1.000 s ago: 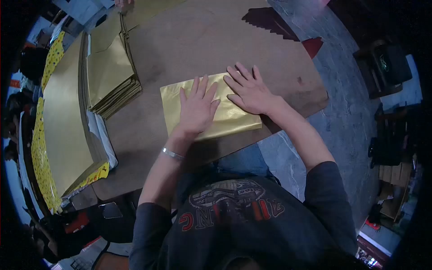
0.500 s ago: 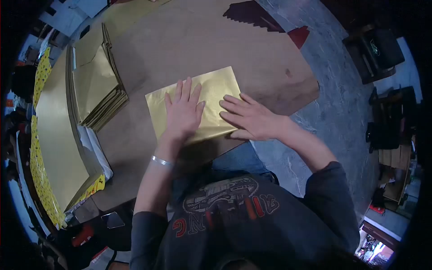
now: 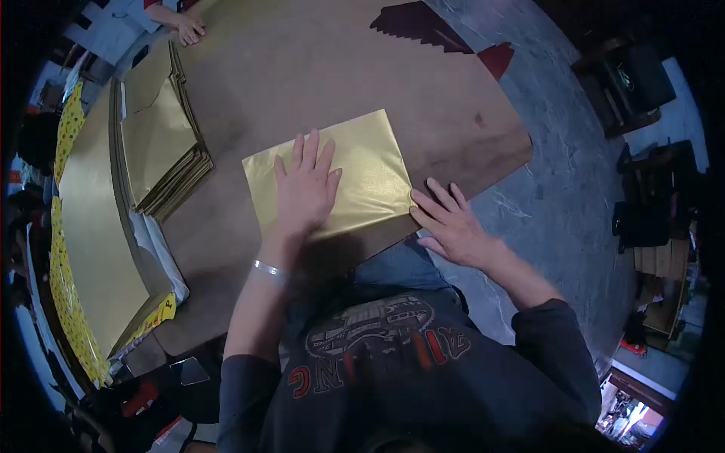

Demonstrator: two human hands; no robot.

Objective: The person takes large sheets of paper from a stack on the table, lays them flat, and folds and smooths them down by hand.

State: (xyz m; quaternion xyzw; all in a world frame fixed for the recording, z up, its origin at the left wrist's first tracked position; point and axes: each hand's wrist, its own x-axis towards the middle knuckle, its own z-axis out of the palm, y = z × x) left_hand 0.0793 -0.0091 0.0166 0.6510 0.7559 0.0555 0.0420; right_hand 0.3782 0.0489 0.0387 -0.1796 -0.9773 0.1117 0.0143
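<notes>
Fingers spread and straight, the left hand (image 3: 306, 195) lies flat on the gold paper (image 3: 370, 162), which rests near the table's (image 3: 302, 83) near edge. The right hand (image 3: 459, 232), its fingers loosely apart, touches the paper's right edge. Folded gold sheets (image 3: 160, 140) lie left; another person's hand (image 3: 189, 30) shows far left.

Toward one o'clock, a dark maroon piece (image 3: 427, 26) with a jagged edge lies on the bench (image 3: 325, 79), a smaller red piece (image 3: 496, 61) just beside it. Grey veined floor (image 3: 559, 204) shows at three o'clock; yellow patterned wrapping (image 3: 66, 275) lies at nine o'clock.
</notes>
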